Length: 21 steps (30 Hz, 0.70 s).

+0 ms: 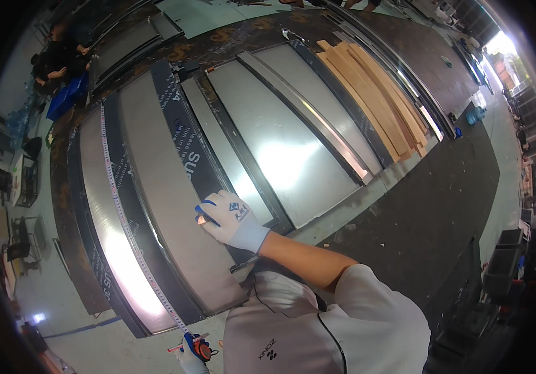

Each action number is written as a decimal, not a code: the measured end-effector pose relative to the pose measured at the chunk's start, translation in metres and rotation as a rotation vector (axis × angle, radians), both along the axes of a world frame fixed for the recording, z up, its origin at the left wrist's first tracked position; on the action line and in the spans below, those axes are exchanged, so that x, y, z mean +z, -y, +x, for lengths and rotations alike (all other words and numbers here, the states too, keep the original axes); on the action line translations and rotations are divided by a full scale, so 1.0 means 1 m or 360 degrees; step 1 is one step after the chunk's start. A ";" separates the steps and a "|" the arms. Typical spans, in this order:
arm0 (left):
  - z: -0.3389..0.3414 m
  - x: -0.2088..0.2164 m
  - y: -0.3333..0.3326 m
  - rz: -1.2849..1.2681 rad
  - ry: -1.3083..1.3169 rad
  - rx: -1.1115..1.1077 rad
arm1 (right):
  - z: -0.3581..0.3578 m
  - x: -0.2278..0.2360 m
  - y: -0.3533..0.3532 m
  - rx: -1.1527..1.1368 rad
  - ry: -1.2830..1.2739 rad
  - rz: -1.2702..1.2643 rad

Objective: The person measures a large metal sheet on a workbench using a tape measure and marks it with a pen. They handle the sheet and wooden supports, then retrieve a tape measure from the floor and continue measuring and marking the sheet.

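My left hand (191, 360), in a white and blue glove, is closed round an orange and black tape measure (202, 350) at the bottom edge. A thin red and white pen-like stick (184, 344) also pokes out of that hand. From it the white tape blade (126, 224) runs far up along a dark film strip on a metal panel (115, 249). My right hand (227, 218), gloved too, rests on the neighbouring panel (174, 212) beside a printed dark film strip (184, 131). Its fingers are partly bent and apart; one fingertip shows bare.
More metal panels (286, 149) with dark edges lie side by side to the right. Beyond them are wooden boards (367, 93) and long dark profiles (398, 68). Another person (62, 59) is at the far left near a blue bin (68, 96). Water bottles (474, 113) stand far right.
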State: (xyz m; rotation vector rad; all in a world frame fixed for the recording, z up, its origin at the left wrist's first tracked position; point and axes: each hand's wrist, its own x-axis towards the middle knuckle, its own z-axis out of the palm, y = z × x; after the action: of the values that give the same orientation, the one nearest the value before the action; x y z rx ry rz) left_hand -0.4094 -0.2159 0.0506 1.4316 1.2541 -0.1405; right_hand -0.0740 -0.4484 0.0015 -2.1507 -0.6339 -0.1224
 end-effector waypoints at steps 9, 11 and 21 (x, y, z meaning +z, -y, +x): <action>-0.004 -0.010 -0.004 -0.0104 0.0105 0.0064 | 0.000 0.001 0.000 -0.0015 0.0025 0.0035; -0.004 -0.008 -0.002 -0.0074 0.0086 0.0054 | 0.000 0.001 0.000 -0.0006 0.0043 0.0033; -0.023 -0.029 -0.009 -0.0165 0.0057 0.0184 | 0.002 0.003 0.001 0.0012 0.0040 0.0036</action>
State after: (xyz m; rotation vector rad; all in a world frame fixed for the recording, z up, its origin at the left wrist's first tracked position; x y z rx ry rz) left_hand -0.4324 -0.2074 0.0213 1.2649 1.2784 -0.0993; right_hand -0.0723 -0.4498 0.0043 -2.1279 -0.6522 -0.1517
